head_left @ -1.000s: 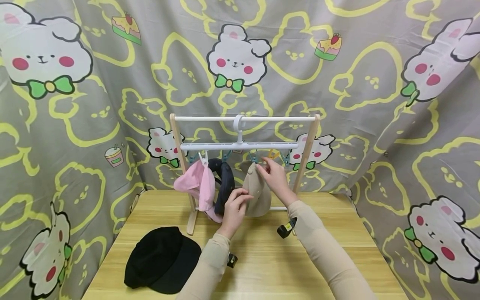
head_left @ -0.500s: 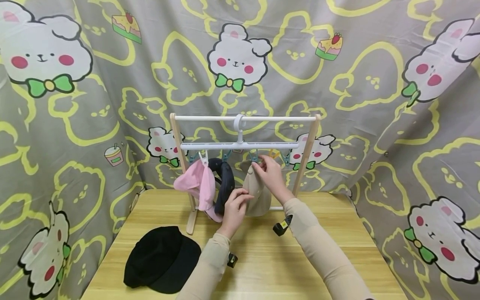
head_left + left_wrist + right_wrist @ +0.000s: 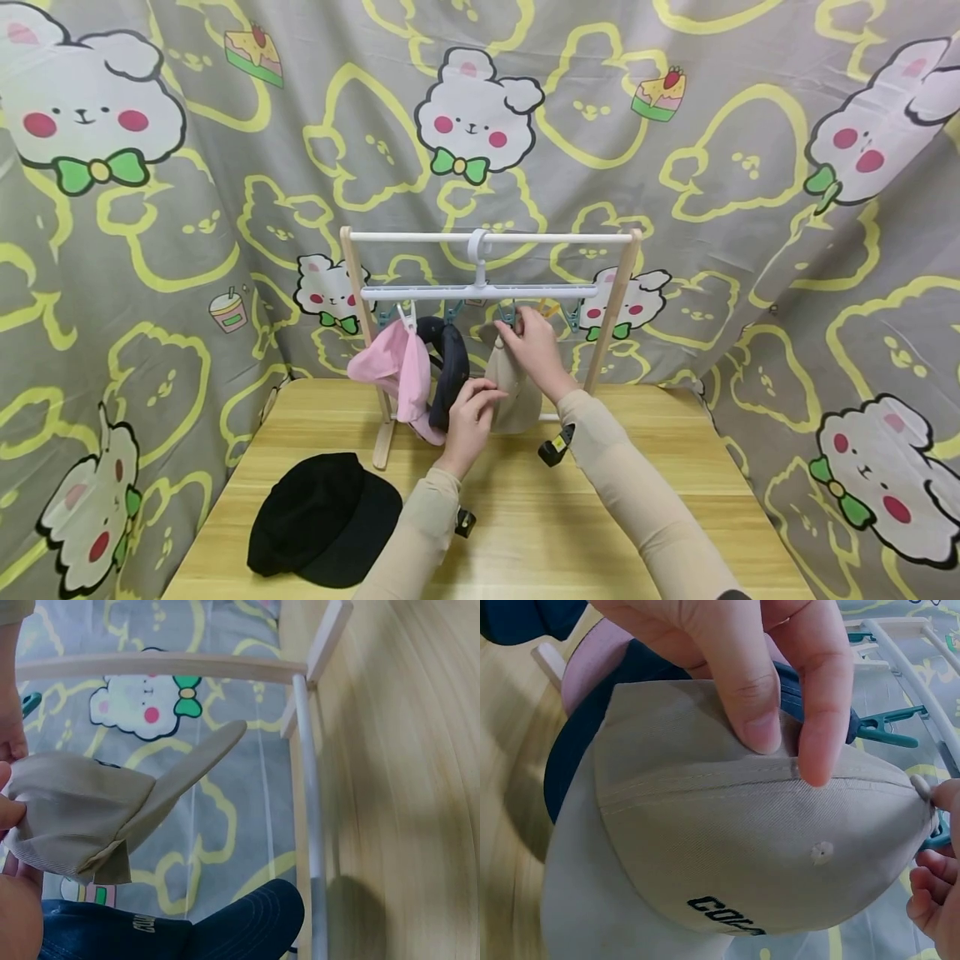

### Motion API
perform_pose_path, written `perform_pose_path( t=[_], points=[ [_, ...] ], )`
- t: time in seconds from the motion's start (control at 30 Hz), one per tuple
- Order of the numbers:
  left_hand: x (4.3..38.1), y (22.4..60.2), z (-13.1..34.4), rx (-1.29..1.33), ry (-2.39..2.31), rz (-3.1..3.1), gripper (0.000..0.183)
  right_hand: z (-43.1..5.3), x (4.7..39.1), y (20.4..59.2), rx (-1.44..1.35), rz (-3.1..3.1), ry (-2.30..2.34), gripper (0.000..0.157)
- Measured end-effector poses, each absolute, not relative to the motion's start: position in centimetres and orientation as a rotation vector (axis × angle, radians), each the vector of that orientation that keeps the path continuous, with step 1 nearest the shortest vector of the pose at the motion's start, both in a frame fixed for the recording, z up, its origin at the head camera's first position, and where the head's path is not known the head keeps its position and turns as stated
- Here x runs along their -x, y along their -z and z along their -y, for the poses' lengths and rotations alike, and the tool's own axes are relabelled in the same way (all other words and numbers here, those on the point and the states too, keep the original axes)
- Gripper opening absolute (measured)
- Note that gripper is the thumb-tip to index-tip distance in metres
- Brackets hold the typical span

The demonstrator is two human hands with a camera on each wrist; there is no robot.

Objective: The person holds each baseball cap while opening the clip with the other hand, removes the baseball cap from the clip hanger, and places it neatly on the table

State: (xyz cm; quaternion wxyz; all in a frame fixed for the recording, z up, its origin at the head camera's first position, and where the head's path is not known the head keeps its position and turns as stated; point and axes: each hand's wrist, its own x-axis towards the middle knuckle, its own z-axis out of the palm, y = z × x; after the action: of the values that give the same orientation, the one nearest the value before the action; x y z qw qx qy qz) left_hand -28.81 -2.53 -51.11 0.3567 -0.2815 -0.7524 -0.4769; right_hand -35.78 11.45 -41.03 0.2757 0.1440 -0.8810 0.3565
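Observation:
A beige baseball cap (image 3: 519, 400) with dark lettering hangs crown up below a white clip hanger (image 3: 480, 292). My left hand (image 3: 468, 421) pinches the side of its crown with thumb and fingers. At the top, my right hand (image 3: 534, 343) has its thumb by the cap's button and its fingers curled around a teal clip (image 3: 939, 838), partly hidden by the hand. Just left, a navy cap (image 3: 453, 375) hangs beside the left hand, with a pink cap (image 3: 401, 367) beyond it.
The hanger hooks on a wooden stand's white bar (image 3: 555, 238). Other clips, including a yellow clip (image 3: 548, 307), hang from it. A black cap (image 3: 322, 521) lies on the wooden table (image 3: 525, 533) at front left. A patterned curtain (image 3: 480, 200) encloses the table.
My right hand has shifted left and slightly up along the beige cap's top to the teal clip. The left hand has stayed on the crown.

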Motion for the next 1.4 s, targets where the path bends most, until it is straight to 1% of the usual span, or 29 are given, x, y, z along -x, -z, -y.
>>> perform_pose_path(
  t=[0.1,0.33,0.73,1.03,1.4],
  points=[
    [28.79,51.1,2.47,0.733,1.218,1.928,0.024,-11.34,35.95,40.83,-0.364,2.383,-0.935,0.03],
    [28.55,51.12,2.27,0.724,1.215,1.947,0.022,-11.06,36.32,40.56,-0.29,2.43,-0.855,0.038],
    [28.27,50.92,2.18,0.718,1.219,1.918,0.025,-11.19,36.53,40.54,-0.327,2.374,-0.794,0.036],
    [28.12,51.56,2.21,0.677,1.247,1.867,0.018,-11.4,36.56,40.26,-0.335,2.403,-0.773,0.035],
    [28.11,51.45,2.24,0.775,1.298,2.029,0.017,-11.26,36.56,40.33,-0.319,2.431,-0.774,0.035]
  ],
)
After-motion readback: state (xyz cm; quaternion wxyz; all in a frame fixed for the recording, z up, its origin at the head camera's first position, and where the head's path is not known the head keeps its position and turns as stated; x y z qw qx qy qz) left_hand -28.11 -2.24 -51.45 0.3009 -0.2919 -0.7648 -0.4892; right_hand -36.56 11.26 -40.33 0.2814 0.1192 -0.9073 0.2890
